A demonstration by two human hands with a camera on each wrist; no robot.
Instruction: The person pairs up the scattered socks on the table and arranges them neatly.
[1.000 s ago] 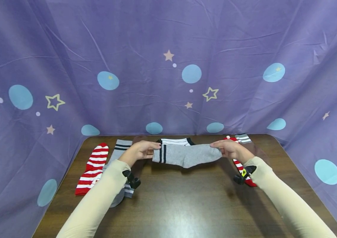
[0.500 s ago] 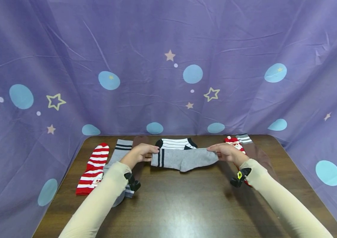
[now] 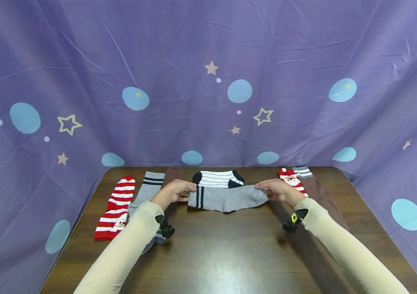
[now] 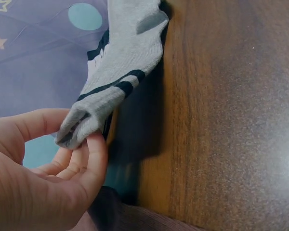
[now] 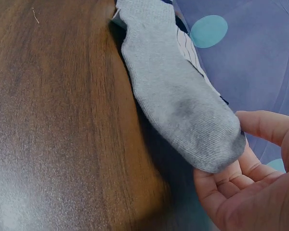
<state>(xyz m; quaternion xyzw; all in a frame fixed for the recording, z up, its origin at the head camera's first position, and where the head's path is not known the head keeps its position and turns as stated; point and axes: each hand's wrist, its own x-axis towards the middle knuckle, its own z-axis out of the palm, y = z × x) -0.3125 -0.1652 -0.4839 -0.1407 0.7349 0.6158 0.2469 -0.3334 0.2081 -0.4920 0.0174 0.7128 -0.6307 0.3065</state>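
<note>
A light grey sock (image 3: pixel 232 199) with two black bands is stretched sideways between both hands, low over the table's far half. My left hand (image 3: pixel 173 192) pinches its cuff; in the left wrist view the cuff opening (image 4: pixel 79 126) gapes a little between thumb and fingers. At the toe end, my right hand (image 3: pixel 281 192) grips with the thumb above and the fingers underneath, as the right wrist view shows around the toe (image 5: pixel 216 139). Just behind lies a white ankle sock (image 3: pixel 215 179) with thin black lines and black heel and toe, its near edge covered by the grey one.
Left on the wooden table (image 3: pixel 215 253) lie a red-and-white striped sock (image 3: pixel 114 208), a grey sock with black bands (image 3: pixel 146 192) and a brown sock (image 3: pixel 173 174). At right are a Santa sock (image 3: pixel 292 179) and another brown sock (image 3: pixel 322 196). A purple curtain (image 3: pixel 179 53) stands behind.
Both hands have lowered the grey sock slightly toward me, and the right hand has shifted left. More of the white ankle sock and the right-hand socks now shows.
</note>
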